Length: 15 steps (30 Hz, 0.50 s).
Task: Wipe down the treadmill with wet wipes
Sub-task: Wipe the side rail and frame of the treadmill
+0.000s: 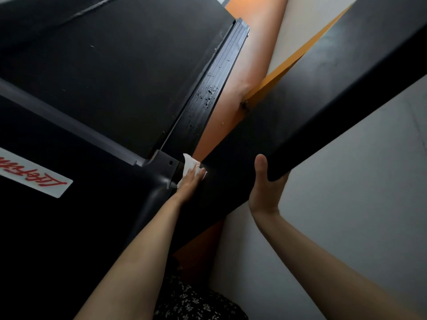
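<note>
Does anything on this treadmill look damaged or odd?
Yes. The ribbed side rail beside the belt has a patch of flecks and pits partway along, as if its surface is chipped or peeling. The left hand presses the wipe lower down, at the base of the post, away from that patch.

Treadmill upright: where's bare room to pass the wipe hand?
Free: the upright beyond the right hand; the belt left of the ribbed side rail. Crowded: the upright's foot, where the left hand presses the wipe.
</note>
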Tool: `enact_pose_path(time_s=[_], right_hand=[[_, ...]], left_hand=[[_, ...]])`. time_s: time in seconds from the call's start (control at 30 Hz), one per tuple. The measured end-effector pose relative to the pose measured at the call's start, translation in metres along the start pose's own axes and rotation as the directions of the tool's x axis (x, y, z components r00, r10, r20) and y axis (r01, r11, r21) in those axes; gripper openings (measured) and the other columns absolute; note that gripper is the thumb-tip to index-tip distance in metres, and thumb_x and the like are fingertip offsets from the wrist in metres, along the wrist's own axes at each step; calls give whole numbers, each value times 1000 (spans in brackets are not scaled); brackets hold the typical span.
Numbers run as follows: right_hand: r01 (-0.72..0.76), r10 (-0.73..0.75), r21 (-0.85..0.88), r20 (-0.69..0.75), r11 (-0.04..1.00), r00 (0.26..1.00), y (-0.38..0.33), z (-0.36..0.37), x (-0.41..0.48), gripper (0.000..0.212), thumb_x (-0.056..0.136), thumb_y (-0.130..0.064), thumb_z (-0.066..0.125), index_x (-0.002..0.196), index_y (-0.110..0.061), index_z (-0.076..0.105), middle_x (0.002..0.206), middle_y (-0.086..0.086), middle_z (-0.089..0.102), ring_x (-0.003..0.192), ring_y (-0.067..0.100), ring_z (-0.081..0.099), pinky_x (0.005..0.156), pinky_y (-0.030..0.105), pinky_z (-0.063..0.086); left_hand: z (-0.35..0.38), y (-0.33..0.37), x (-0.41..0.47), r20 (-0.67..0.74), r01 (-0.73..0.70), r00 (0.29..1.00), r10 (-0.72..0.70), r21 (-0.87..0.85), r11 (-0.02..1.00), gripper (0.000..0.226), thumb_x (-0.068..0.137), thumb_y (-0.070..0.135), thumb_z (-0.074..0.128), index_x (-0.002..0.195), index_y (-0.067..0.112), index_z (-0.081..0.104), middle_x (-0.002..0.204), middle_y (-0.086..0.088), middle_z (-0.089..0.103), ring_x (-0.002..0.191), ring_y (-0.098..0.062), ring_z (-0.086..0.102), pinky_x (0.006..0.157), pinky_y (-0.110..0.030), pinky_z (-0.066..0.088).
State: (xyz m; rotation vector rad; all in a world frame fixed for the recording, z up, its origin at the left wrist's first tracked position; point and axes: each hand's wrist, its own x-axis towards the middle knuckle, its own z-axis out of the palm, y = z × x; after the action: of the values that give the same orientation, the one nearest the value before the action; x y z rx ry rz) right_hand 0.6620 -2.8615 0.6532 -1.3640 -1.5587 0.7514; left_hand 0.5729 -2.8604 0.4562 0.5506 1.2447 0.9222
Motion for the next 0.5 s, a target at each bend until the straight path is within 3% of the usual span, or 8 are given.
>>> enact_pose_path(time_s=[0.1, 0.23, 0.37, 0.5], right_hand=[[9, -9, 5, 14, 1000, 1000, 0, -1, 0, 112, 68, -80, 61, 148, -7, 31, 145, 8, 47, 133, 12, 45, 112, 23, 36], [16, -16, 9, 17, 1000, 1000, -1, -1, 0, 113, 66, -83, 59, 149, -11, 31, 146, 4, 46, 130, 4, 44, 104, 8, 35], [17, -17, -8, 16, 1000, 1000, -2, 0, -1, 112, 64, -85, 57, 149, -18, 30, 148, -4, 42, 131, -1, 41, 104, 5, 31], [4, -4, -14, 10, 1000, 1000, -2, -1, -2, 109, 65, -81, 60, 150, -21, 27, 144, -15, 37, 131, -5, 38, 100, -2, 27]], left_hand=[[-2, 1, -16, 16, 5, 1000, -6, 47, 999, 115, 57, 87, 31, 155, 29, 15, 163, -1, 10, 150, -21, 7, 121, -50, 9], [0, -4, -35, -22, -8, 1000, 8, -3, 1000, 67, 100, 49, 36, 153, 11, 22, 163, -10, 10, 151, -25, 4, 123, -39, 3], [-3, -12, -57, 11, 12, 1000, -11, -108, 994, 76, 91, 64, 42, 155, 31, 16, 164, -3, 2, 151, -19, 2, 122, -48, 8], [-2, -22, -75, 11, -12, 1000, 15, -192, 981, 64, 98, 57, 36, 154, 37, 13, 164, 1, 3, 150, -19, -1, 121, -51, 6]])
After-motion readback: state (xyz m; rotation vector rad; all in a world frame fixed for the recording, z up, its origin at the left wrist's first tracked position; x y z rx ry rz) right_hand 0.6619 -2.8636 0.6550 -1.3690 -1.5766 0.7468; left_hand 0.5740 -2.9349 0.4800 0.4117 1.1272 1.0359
